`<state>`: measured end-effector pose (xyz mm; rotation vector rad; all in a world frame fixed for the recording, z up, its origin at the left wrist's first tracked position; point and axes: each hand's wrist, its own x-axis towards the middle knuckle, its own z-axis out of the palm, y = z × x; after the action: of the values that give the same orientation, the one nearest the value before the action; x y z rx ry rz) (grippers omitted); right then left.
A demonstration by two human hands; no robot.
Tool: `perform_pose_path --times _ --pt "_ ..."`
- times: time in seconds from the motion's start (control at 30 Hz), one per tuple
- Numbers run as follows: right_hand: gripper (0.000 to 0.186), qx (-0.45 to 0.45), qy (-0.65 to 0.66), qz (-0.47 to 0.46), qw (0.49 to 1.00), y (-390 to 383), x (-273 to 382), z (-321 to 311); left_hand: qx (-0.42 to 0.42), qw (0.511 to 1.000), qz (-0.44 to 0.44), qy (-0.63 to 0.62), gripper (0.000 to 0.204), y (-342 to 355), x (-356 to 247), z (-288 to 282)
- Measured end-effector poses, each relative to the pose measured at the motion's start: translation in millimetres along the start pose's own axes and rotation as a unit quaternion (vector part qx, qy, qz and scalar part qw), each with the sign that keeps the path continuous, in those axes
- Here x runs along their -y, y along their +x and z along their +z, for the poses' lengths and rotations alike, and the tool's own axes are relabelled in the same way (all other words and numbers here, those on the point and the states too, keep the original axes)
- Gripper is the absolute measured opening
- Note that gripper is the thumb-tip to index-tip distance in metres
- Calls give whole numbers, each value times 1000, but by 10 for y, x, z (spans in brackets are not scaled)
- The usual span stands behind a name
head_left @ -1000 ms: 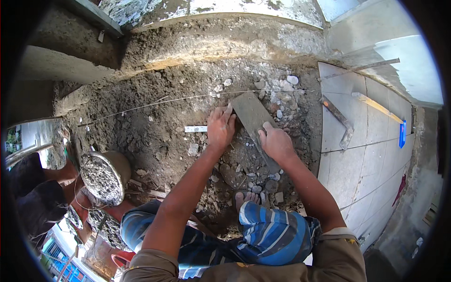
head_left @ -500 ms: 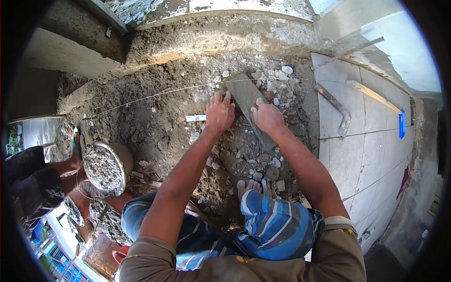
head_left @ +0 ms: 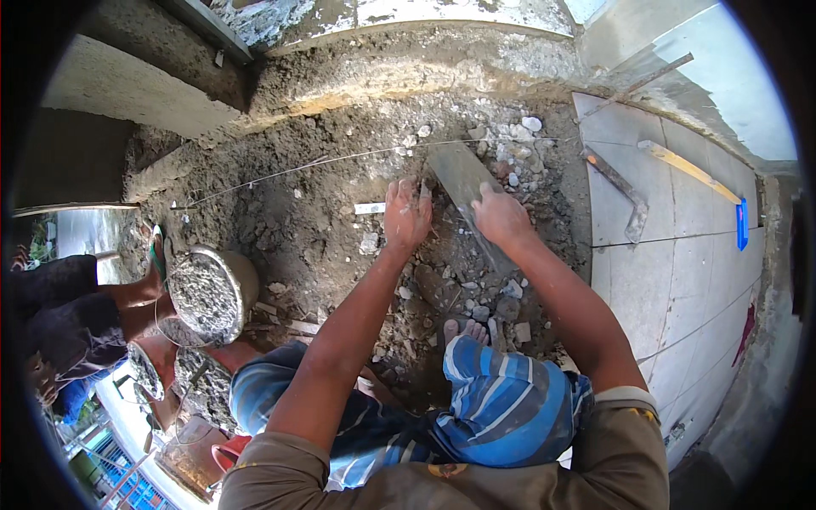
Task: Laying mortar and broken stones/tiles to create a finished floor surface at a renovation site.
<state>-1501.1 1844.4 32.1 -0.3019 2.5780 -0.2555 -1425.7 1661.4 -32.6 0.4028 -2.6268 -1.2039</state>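
Note:
A flat grey board (head_left: 461, 175) lies slanted on the rubble bed. My right hand (head_left: 503, 216) grips its right edge, thumb and fingers bent over it. Just left of the board, my left hand (head_left: 408, 217) rests on the soil with fingers stretched forward and slightly apart. A short white strip (head_left: 370, 208) lies on the dirt beside that hand. Past my fingertips, a thin string (head_left: 340, 157) runs across the bed and passes near the board's far end. Broken stones (head_left: 512, 289) lie around the board's near end.
Grey floor tiles (head_left: 637, 280) at right carry an angled metal bar (head_left: 614, 191) and a wooden-handled tool with a blue head (head_left: 742, 225). At left, a bucket of wet mortar (head_left: 204, 293) stands before another person's legs (head_left: 132, 297). A low ledge (head_left: 408, 72) bounds the far side.
The board and both my hands have shifted slightly toward me. The whole view has also moved a little. My right hand keeps its grip on the board.

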Motion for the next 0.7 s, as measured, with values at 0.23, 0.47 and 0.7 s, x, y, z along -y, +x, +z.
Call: perform_pose_path --times 0.23,0.47,0.7 --pt "37 -35 -10 -22 999 363 120 -25 -12 999 -31 -31 34 -60 -31 15" --pt "38 -22 -3 -1 1000 198 -61 -29 3 991 -97 -96 32 -30 -135 -35" --pt "42 28 -11 -27 999 14 202 7 -20 992 -123 -23 28 -7 79 -262"
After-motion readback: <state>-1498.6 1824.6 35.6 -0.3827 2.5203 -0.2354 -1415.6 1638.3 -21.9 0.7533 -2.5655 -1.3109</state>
